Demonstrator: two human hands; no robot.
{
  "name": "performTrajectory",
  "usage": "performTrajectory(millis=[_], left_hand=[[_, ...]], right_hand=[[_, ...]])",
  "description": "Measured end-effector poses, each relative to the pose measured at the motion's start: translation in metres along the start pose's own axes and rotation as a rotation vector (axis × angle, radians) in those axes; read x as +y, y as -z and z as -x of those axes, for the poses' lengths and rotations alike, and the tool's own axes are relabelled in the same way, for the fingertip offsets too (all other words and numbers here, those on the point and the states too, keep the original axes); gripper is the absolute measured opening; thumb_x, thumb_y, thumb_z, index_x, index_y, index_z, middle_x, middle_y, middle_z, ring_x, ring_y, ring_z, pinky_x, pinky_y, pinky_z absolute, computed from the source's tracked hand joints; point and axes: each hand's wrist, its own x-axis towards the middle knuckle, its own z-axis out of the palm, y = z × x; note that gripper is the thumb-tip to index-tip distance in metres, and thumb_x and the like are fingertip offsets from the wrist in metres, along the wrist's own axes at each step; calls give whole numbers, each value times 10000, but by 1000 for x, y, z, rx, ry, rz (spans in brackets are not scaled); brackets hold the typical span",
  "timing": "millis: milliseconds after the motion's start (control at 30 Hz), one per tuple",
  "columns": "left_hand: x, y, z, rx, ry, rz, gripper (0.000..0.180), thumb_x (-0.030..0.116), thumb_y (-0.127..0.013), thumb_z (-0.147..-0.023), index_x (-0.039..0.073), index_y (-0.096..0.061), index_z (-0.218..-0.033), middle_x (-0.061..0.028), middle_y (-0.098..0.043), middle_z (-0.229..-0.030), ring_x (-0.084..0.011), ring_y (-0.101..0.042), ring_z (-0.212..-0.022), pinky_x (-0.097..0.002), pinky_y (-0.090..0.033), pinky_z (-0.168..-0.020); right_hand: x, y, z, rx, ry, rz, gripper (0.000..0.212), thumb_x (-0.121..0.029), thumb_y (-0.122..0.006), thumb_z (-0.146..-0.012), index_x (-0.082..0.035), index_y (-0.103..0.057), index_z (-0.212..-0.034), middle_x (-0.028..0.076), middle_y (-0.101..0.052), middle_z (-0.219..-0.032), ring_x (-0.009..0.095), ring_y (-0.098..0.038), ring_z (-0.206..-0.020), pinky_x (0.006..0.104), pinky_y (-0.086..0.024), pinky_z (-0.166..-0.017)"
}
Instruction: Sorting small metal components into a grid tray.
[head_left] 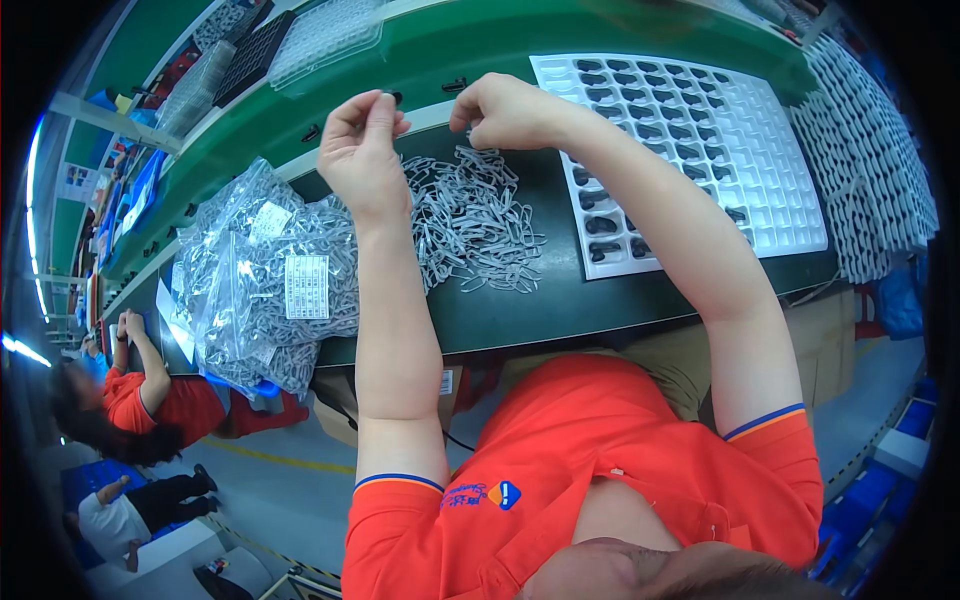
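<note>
My left hand is raised over the back of the dark green bench, thumb and fingertips pinched together. A small dark shape shows by the thumb tip, and I cannot tell whether it is held. To its right, my right hand is closed with curled fingers at the far edge of a pile of grey wire-like loops; anything in its fingers is hidden. Under my right forearm lies a white moulded tray. Small black parts fill many of its left pockets, partly covered by the arm.
Clear plastic bags full of grey loops lie left of my left forearm. A tall stack of moulded trays stands at the right. Clear trays sit on the shelf behind. A co-worker in a red shirt sits at far left.
</note>
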Motion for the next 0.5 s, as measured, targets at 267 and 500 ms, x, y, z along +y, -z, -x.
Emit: performTrajectory(millis=[267, 500], left_hand=[[-11, -6, 13, -314, 234, -300, 102, 6, -685, -884, -41, -697, -975, -63, -697, -855, -100, -645, -722, -221, -530, -678], [-11, -21, 32, -618, 404, -445, 123, 28, -699, -877, -52, -705, -971, -44, -695, -817, -92, -641, -724, -219, -516, -663]], right_hand=[[22, 5, 31, -1, -20, -389, 210, -30, -659, -768, 11, -695, -971, 37, -652, -823, 111, -616, -770, 266, -512, -718], [29, 12, 63, 94, 55, -707, 126, -21, -657, -827, 13, -646, -947, 7, -607, -796, 92, -614, -772, 247, -531, -725]])
